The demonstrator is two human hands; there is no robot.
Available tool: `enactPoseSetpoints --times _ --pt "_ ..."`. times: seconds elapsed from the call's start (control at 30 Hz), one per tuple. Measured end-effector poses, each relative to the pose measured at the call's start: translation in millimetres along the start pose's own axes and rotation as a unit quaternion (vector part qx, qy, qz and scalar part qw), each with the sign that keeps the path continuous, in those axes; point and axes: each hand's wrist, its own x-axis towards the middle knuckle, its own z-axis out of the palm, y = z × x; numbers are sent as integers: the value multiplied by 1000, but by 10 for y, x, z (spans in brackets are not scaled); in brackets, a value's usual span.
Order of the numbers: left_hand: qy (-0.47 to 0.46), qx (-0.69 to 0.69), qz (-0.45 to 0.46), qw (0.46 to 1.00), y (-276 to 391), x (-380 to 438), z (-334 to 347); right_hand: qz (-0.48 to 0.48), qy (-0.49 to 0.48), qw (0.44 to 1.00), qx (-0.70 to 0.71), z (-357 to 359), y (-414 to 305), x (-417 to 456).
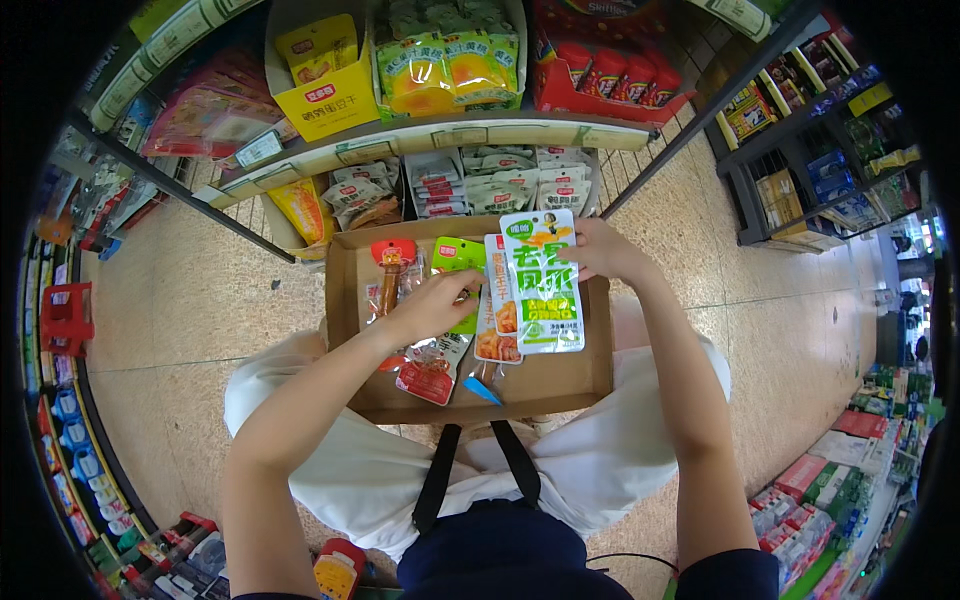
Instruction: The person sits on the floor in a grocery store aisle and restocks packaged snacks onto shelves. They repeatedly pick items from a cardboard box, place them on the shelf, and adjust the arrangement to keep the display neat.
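A shallow cardboard box (559, 394) rests across my lap with several snack packets in it. My right hand (600, 251) holds a white and green snack pouch (547, 315) by its right edge, over the box's right part. Just left of that pouch, partly covered by it, are white pouches with orange print (495, 341). My left hand (442, 300) is over the middle of the box, fingers bent, at a green snack packet (454, 255); whether it grips anything is unclear. Farther left lie a red-topped packet (394, 255) and a red and white packet (427, 382).
Ahead stands a wire shelf with a price-label rail (465, 136). Above it are a yellow display box (326, 105), yellow peach pouches (416, 75) and a red carton (600, 109). Small pouches (502, 191) fill boxes on the lower level. Stocked shelves flank both sides.
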Motion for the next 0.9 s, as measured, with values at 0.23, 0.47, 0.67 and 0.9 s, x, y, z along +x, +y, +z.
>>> enactPoseSetpoints --times 0.23,0.47,0.67,0.9 --pt "-47 -248 -106 962 267 67 -89 -57 -39 994 82 175 -105 91" --pt "1 -285 -51 957 152 51 -118 -53 -35 985 159 218 -290 100" --pt "-22 -273 -49 961 215 34 -166 -69 -45 977 196 238 -193 113" --pt "36 -336 -30 941 183 35 -256 -158 -60 965 202 361 -291 104"
